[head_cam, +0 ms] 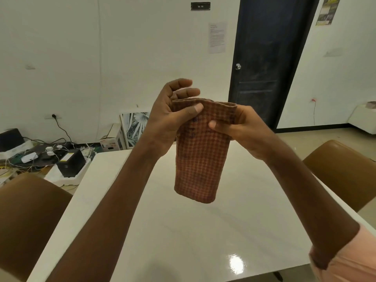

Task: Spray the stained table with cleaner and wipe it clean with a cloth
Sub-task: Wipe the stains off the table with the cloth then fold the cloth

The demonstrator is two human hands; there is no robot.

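Evidently the cloth [200, 151] is being folded or readied for wiping: it hangs doubled over in the air above the tabletop [183, 231], well clear of the surface, its folded top edge held level between both hands. The left hand [173, 117] has its grip closed on the cloth's upper left corner, thumb pressed on the near face and fingers curled behind, though the upper fingers stand loose above the fold. The right hand [240, 127] pinches the upper right part, thumb across the near face and the fingers hidden behind the fabric. Holding the top edge at two points lets the rest drop straight, which probably makes a neat pad for wiping.

Below the cloth, the white glossy tabletop shows a bright glare spot near its close edge; no stain can be made out from here, and no spray bottle is in view, so I cannot tell whether spraying is done. Two brown chairs flank the tabletop, one to the left [26, 216] and one to the right [343, 169]. Beyond the tabletop's far left corner lies a clutter of cables and a black box [70, 162] on the floor; a dark door [264, 64] stands behind. Nothing lies between cloth and tabletop.
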